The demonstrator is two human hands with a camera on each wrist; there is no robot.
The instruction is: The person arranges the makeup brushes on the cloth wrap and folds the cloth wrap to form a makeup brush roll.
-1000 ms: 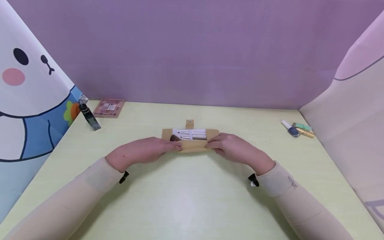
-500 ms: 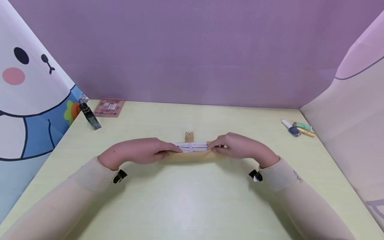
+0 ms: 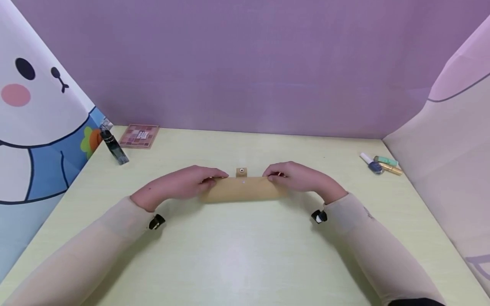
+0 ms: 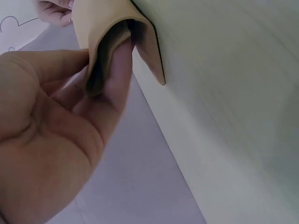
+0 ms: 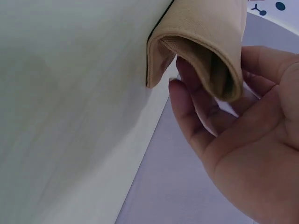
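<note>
A tan brush roll (image 3: 243,191) lies folded over at mid-table, its strap with a metal snap (image 3: 241,171) sticking out at the far side. My left hand (image 3: 185,183) pinches the roll's left end near the far edge, thumb and fingers on either side of the layers. At the opposite end my right hand (image 3: 302,182) grips the same edge. The left wrist view shows the curled layers of the roll (image 4: 110,18) with fingers tucked into the fold. In the right wrist view the roll's open end (image 5: 201,37) curves over my fingers. The brushes inside are hidden.
A dark bottle (image 3: 115,147) and a pink checked palette (image 3: 139,136) lie at the back left of the table (image 3: 237,255). A blue bottle with a white cap (image 3: 373,165), a green tube (image 3: 386,161) and a gold tube (image 3: 390,168) are grouped at the right. A purple backdrop (image 3: 245,68) rises behind.
Both hands folded the near side of the brush roll over, first drawing it toward me, then moving slightly away. The white-handled brushes visible earlier are now covered.
</note>
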